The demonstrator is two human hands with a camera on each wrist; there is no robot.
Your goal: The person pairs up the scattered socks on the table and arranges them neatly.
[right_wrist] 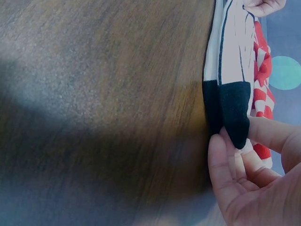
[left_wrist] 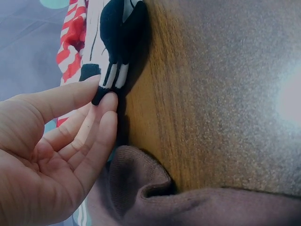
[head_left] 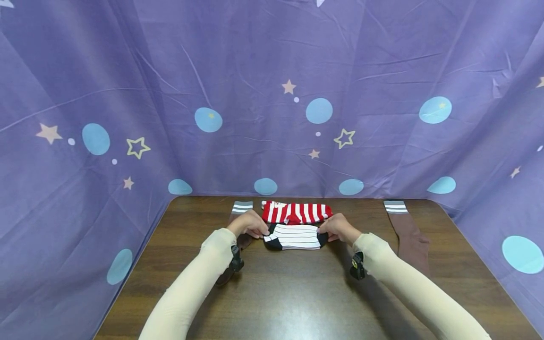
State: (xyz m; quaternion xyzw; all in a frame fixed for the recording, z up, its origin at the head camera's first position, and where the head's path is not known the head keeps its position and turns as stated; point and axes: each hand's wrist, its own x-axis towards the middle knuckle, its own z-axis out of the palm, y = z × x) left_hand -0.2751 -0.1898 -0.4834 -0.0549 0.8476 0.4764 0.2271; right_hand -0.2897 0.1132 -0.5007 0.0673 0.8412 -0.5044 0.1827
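A white sock-shaped knit (head_left: 296,236) with thin black lines and black toe, heel and cuff stretches lengthwise between the person's two hands, over the far part of a dark brown wood-grain table (head_left: 280,274). The left hand (head_left: 250,225) pinches one black-edged end between thumb and fingertips, its remaining fingers curving loosely close together beneath. The right hand (head_left: 339,228) pinches the opposite black end between thumb and fingers, the others bent inward. In the right wrist view this end shows two black-tipped layers side by side. Whether the underside touches the wood, one cannot tell.

Just beyond it lies a red-and-white striped knit sock (head_left: 297,213), running roughly parallel. A brown knit sock with a grey, white-banded cuff (left_wrist: 141,181) lies beside the left hand, partly hidden by that hand and forearm; a matching brown sock (head_left: 410,238) lies well apart from the right hand, toward the table's right side. Cream long sleeves (head_left: 191,283) cover both forearms. A purple cloth backdrop (head_left: 255,71) printed with stars and pale blue ovals hangs behind.
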